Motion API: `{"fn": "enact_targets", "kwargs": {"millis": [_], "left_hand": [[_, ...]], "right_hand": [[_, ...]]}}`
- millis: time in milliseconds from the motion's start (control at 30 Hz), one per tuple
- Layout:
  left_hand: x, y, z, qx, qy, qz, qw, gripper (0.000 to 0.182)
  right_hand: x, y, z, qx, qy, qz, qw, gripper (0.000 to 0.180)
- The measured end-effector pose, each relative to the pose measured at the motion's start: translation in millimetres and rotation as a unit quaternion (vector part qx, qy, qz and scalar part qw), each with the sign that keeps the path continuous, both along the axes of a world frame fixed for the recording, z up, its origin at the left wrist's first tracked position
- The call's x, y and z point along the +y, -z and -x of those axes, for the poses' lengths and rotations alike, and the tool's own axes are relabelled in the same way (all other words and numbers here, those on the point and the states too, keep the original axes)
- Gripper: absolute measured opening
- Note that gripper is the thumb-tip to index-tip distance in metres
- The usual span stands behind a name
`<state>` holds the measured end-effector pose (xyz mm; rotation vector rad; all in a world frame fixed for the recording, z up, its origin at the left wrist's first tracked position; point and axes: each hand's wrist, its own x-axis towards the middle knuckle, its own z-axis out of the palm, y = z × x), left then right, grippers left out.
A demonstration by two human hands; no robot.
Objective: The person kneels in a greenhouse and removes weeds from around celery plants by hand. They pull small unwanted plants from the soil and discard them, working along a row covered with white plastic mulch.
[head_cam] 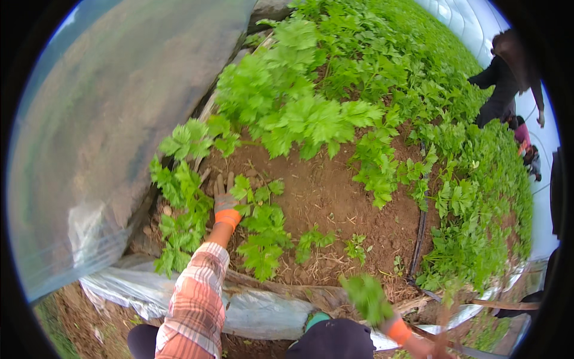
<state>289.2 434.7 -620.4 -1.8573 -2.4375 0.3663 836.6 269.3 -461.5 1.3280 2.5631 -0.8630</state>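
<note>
My left hand (225, 199), in a grey glove with an orange cuff, reaches down to the soil between leafy green plants (186, 224). Its fingers are apart and no held thing shows. Low on the right, my right hand (391, 324), in a like glove, is blurred by motion. It is shut on a bunch of green leaves (367, 298). The leaves are lobed and toothed, like celery. Brown soil (318, 197) with bits of straw lies between the two hands, with small seedlings (356, 248) in it.
A black drip hose (420, 233) runs along the bed at right. Plastic sheeting (89, 112) walls the left side, and a plastic-covered edge (264, 314) crosses before my knees. Dense plants (381, 49) stretch beyond. A person in dark clothes (506, 76) stands at upper right, with others farther off.
</note>
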Motion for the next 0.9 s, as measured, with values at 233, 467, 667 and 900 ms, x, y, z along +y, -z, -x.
{"fn": "enact_targets", "kwargs": {"millis": [233, 467, 667, 900], "left_hand": [[-4.3, -18.0, -3.6, -0.114, -0.007, -0.014, 0.993, 0.061], [1.6, -23.4, -5.9, -0.022, -0.02, 0.055, 0.998, 0.059], [-9.2, -10.2, -8.5, 0.004, 0.014, 0.074, 0.997, 0.063], [-24.9, -2.1, -7.7, -0.035, 0.035, 0.058, 0.997, 0.06]], "right_hand": [[-117.0, 24.3, -98.2, -0.148, 0.345, 0.227, 0.899, 0.019], [-122.1, 11.4, -77.7, -0.069, 0.237, 0.131, 0.96, 0.016], [119.5, 1.2, 142.7, 0.275, 0.167, -0.02, 0.947, 0.022], [287.9, 75.4, 388.6, -0.062, -0.011, -0.099, 0.993, 0.044]]}}
